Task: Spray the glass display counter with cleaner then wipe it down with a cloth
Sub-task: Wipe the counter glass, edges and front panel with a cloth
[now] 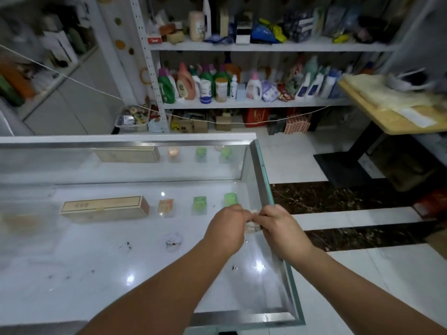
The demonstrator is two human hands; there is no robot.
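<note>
Far to the left of the fingers, under the top of the glass display counter (84,274), lies a long tan box (104,208). Closer in, still left of the fingers and on the person's side of them, dark smudges (127,245) and a pale cloudy patch (173,241) mark the glass. Inside the case an orange packet (165,206) and a green packet (199,203) stand to the left of the fingers. A second green packet (231,199) sits just beyond the left knuckles, partly hidden by them.

The left hand (226,232) and the right hand (281,229) meet above the counter's right end. Between them is the cloth (252,225) — a small, pale, crumpled wad, mostly covered. The left fingers (240,211) curl onto it from one side and the right fingers (266,213) from the other, so both hands pinch it. Whether the wad touches the glass cannot be told.

The counter's metal frame (260,165), with its greenish glass edge, passes under the right hand. Well right of the fingers lies tiled floor (362,274) crossed by dark marble strips. Farther off stands a wooden table (387,117) on a black pedestal. Well beyond the fingers, white shelves (242,102) carry detergent bottles (186,82) — all blurred.
</note>
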